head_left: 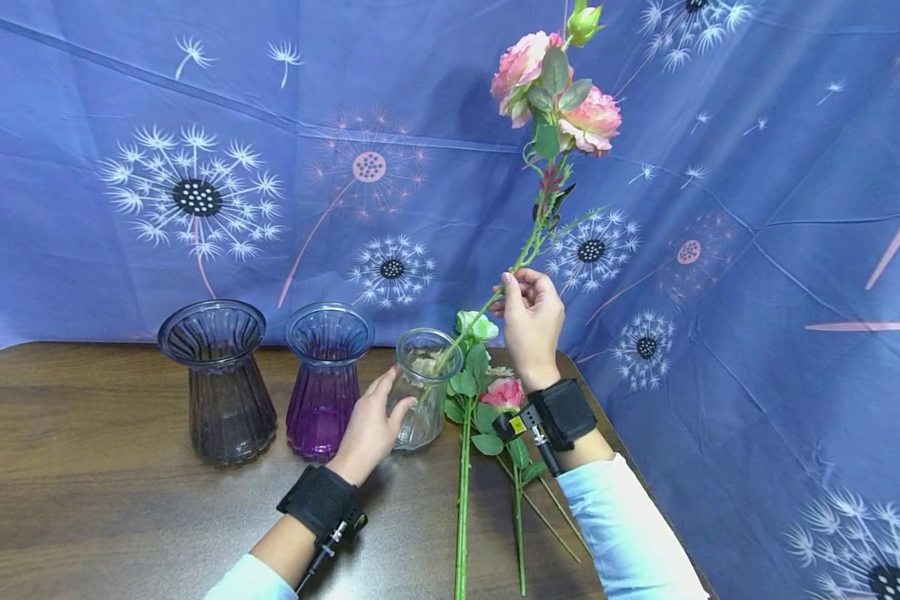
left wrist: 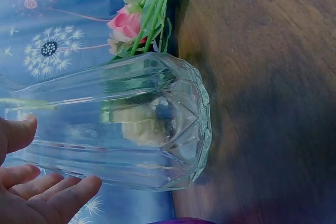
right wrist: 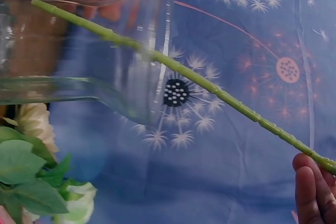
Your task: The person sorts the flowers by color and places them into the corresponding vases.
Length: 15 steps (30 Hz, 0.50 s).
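My right hand (head_left: pixel 532 321) pinches the green stem (right wrist: pixel 231 100) of an artificial flower with pink blooms (head_left: pixel 588 121), held high and tilted. Its lower end passes through the mouth of a clear glass vase (head_left: pixel 420 417) and hangs inside, above the base. Thumb and fingers of my left hand (head_left: pixel 371 425) hold the vase's left side, with some fingertips (left wrist: pixel 86 184) showing along the glass. The vase stands upright on the wooden table.
A purple glass vase (head_left: pixel 322 417) and a dark grey one (head_left: pixel 232 408) stand to the left. Right of the clear vase lie several artificial flowers, including a pink rose (head_left: pixel 502 393) and a whitish-green bloom (head_left: pixel 477 325). A blue dandelion-print cloth (head_left: pixel 420 58) hangs behind the table (head_left: pixel 82 475).
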Each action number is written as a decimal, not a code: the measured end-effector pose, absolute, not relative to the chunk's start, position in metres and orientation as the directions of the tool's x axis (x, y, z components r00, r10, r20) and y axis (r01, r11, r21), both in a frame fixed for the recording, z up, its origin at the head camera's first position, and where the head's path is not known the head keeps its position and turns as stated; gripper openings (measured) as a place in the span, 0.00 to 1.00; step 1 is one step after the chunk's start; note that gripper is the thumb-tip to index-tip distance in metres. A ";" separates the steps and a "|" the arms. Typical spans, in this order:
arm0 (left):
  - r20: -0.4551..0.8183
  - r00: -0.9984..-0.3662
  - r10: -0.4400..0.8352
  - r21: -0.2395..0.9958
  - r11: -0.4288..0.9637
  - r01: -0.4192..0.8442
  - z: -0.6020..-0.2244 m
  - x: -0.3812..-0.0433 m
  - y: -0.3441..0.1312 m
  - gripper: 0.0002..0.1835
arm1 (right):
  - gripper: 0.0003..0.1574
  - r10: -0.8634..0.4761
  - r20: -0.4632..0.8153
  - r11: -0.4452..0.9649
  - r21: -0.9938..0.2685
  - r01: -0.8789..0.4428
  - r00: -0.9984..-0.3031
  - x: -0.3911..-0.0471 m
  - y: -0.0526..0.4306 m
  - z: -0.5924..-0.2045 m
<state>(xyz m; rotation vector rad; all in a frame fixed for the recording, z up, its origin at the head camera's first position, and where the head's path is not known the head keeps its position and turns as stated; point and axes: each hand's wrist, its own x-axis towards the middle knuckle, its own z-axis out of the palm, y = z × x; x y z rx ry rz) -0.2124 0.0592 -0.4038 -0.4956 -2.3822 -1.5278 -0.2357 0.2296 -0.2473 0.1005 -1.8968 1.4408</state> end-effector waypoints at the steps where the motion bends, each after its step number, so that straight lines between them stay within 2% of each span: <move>1: 0.398 -0.907 0.138 0.823 0.382 0.420 -0.404 -0.212 0.059 0.30 | 0.13 0.353 0.589 0.370 -0.801 -0.470 -0.727 -0.236 0.230 -0.249; 15: 0.405 -0.904 0.138 0.812 0.399 0.425 -0.404 -0.212 0.060 0.29 | 0.13 0.335 0.577 0.409 -0.801 -0.436 -0.745 -0.235 0.230 -0.272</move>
